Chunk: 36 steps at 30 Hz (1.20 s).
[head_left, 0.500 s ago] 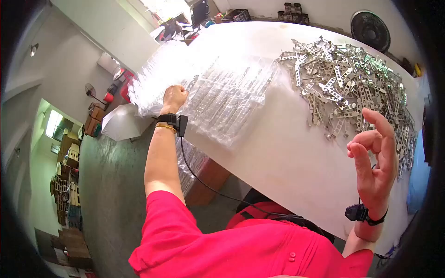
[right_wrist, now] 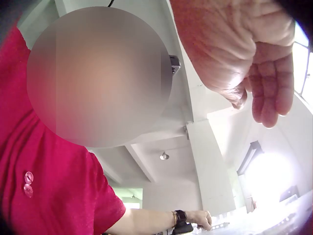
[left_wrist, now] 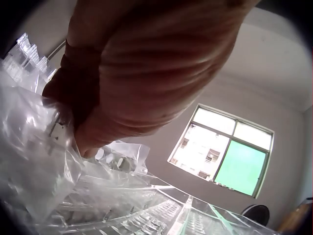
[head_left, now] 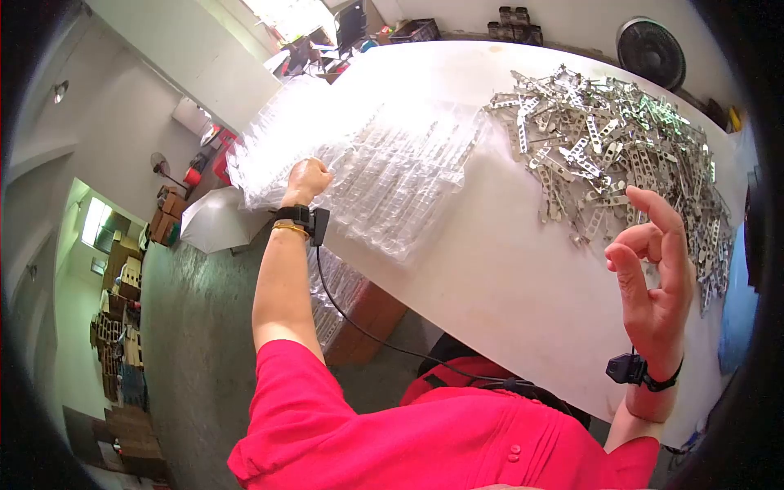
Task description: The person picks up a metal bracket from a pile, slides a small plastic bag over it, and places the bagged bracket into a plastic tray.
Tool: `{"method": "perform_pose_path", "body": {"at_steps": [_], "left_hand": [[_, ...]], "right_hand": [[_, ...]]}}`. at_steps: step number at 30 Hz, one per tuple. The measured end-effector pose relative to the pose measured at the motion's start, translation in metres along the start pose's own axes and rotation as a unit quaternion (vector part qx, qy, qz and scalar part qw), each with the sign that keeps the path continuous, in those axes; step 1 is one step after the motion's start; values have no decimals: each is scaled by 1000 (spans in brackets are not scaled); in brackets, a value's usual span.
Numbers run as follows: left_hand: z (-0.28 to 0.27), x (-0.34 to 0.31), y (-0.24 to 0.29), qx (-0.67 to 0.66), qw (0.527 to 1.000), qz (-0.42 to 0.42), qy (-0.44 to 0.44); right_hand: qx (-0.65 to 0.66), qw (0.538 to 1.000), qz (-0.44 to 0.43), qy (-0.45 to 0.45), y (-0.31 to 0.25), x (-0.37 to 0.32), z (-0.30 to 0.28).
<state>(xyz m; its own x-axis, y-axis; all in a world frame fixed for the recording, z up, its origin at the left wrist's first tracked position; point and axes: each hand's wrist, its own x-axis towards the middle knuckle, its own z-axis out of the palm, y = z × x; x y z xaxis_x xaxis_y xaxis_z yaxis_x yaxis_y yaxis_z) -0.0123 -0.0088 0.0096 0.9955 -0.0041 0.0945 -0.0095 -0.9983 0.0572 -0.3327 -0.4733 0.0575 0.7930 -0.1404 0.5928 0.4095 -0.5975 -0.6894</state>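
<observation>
The left hand (head_left: 307,178) is curled closed at the left end of the white table (head_left: 490,278), gripping a bunched fold of the clear plastic packs (head_left: 400,184); the left wrist view shows its fingers reaching down into the film, though just where the tips close is hidden. Since the earlier frame it has drawn back slightly toward the table's near edge, and the grip looks the same. The packs lie on the table's left part in long ribbed rows, the left side washed out by glare, and they have shifted only a little.

The right hand (head_left: 656,282) is raised over the table's right part with nothing in it: index finger bent upward, thumb up and apart from it, the other fingers loosely bent. It has moved a little toward the table's middle. Behind it, the pile of metal pieces (head_left: 637,155) spreads over the table's right end, unchanged.

Each wrist wears a small black camera, and a red shirt (head_left: 392,445) stands at the table's near edge. Beneath that edge is a brown carton (head_left: 371,322). Past the table's left end is a pale umbrella (head_left: 214,219); beyond its far edge stand a black fan (head_left: 651,54) and a dark crate (head_left: 414,31).
</observation>
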Motion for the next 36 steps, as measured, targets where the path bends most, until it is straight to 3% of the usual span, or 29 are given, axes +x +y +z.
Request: {"method": "perform_pose_path", "body": {"at_steps": [15, 21, 24, 27, 29, 32, 36], "left_hand": [[9, 3, 17, 64, 998, 11, -12], [9, -2, 17, 34, 998, 29, 55], [6, -2, 17, -1, 1000, 4, 21], [0, 0, 23, 45, 999, 7, -25], [2, 5, 16, 69, 997, 21, 36], [-25, -11, 58, 30, 990, 80, 110], [-55, -54, 154, -68, 972, 181, 136]], "right_hand": [[-11, 1000, -9, -2, -2, 0, 1], [9, 1000, -8, 5, 1, 1, -2], [7, 1000, 3, 6, -1, 2, -5], [32, 999, 15, 39, -1, 3, -9], [30, 998, 18, 61, 1, 4, -15], [38, 995, 17, 93, 2, 5, -25], [32, 990, 6, 136, 2, 7, -33]]}}
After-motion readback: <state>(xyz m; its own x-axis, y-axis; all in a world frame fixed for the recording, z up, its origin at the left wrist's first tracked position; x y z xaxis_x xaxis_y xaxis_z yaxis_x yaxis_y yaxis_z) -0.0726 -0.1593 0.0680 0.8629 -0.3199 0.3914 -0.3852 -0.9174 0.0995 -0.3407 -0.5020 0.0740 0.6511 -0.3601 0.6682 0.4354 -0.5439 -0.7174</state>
